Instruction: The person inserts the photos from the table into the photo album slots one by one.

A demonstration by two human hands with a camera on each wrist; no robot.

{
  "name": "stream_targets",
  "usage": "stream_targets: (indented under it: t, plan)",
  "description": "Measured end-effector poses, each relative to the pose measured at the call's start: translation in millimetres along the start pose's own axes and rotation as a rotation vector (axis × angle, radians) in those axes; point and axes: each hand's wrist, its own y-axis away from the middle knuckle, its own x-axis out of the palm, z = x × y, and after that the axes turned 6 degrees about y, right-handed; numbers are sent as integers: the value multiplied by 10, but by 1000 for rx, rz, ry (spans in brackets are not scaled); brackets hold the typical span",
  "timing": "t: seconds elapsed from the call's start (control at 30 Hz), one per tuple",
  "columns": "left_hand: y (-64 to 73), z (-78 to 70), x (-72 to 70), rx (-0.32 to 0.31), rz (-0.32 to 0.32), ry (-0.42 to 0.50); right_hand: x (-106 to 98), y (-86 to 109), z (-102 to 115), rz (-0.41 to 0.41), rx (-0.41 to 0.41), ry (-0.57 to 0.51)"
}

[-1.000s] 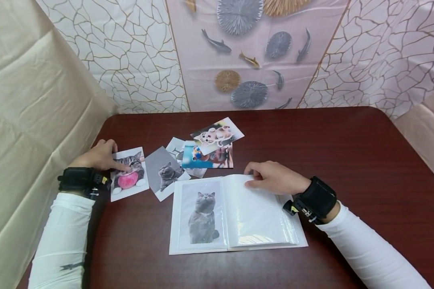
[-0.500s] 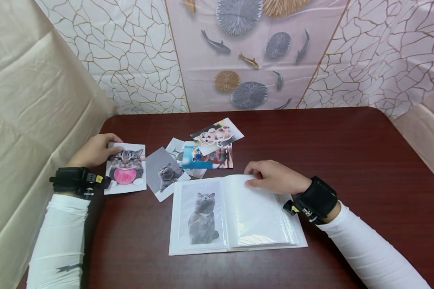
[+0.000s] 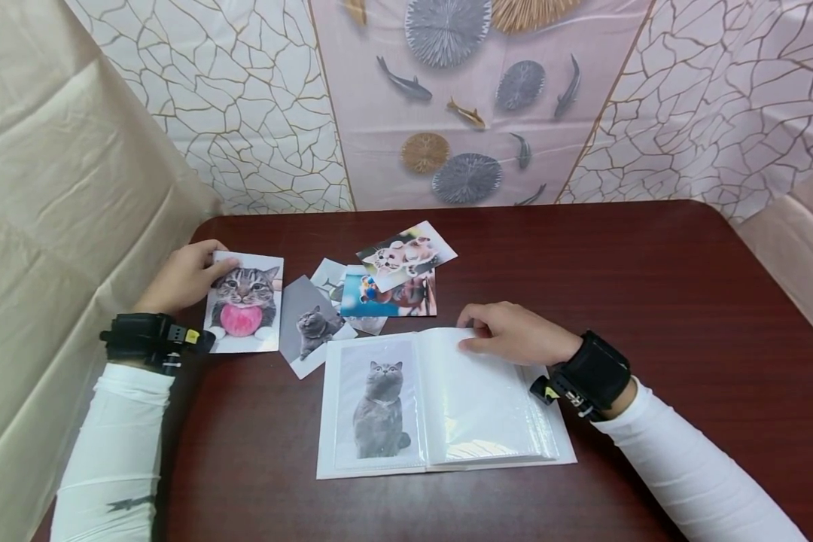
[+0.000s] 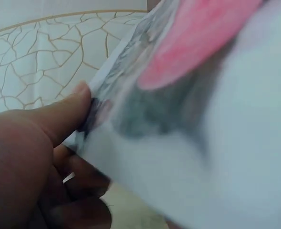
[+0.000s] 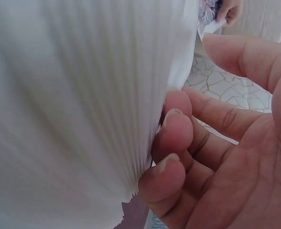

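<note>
My left hand (image 3: 179,280) pinches a cat photo (image 3: 242,322) by its upper left edge, thumb on the printed face. The print shows a tabby with a pink heart; in the left wrist view the photo (image 4: 178,138) tilts up close to the camera. An open white photo album (image 3: 494,406) lies at the table's middle, with a grey cat picture (image 3: 382,414) in its left sleeve. At the top edge of the right-hand page, my right hand (image 3: 520,333) grips the album, its fingertips against the stacked sleeve edges (image 5: 116,105) in the right wrist view.
Several loose photos overlap behind the album: a grey cat print (image 3: 312,320), a blue-toned print (image 3: 366,297) and a kitten print (image 3: 413,252) on top. The table (image 3: 623,263) is dark reddish wood, with a patterned cloth (image 3: 257,113) hanging behind it.
My left hand has lifted the tabby photo off the table, first shifting it slightly left, then up and to the right. The right hand and album have stayed put.
</note>
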Motion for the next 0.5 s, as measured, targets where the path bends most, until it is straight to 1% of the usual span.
stream_targets:
  t: [0.1,0.17,0.23,0.33,0.4,0.5]
  plan:
    - [1,-33,22,-5,-26,28,2,2,7,3,-5,0]
    - [2,-61,30,7,-45,49,1,3,11,5,0,-1]
    - [4,-100,37,11,-51,88,-2,5,17,7,0,-1]
    - [-2,-158,55,14,-39,147,-6,4,16,11,11,-3]
    - [-7,-202,71,6,-24,179,-7,2,15,12,12,-2]
    - [-13,-264,98,9,-6,203,-7,2,11,12,13,0]
